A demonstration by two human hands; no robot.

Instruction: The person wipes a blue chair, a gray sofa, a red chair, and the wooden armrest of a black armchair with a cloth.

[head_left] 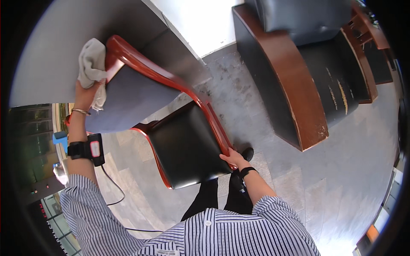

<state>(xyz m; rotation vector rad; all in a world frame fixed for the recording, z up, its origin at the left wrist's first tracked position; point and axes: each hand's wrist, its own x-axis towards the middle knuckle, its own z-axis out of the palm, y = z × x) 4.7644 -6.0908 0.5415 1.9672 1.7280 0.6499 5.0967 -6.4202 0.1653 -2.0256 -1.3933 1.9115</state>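
Observation:
In front of me stands a chair with a glossy red-brown wooden frame [159,77], a black seat [183,147] and a grey-blue back panel [132,98]. My left hand [86,94] is raised to the top of the backrest, closed on a whitish cloth [92,62]. The cloth lies against the top rail's left end, and a frayed edge hangs below my fingers. Lower down, my right hand [234,158] grips the front end of the chair's right armrest [220,132]. What its fingers do under the wood is partly hidden.
A grey wall or cabinet [47,64] rises close behind the chair. To the right stands a black armchair with broad wooden arms [294,81] and a torn seat. A cable [119,187] hangs from a device strapped on my left forearm [96,149]. Grey tiles [294,179] cover the floor.

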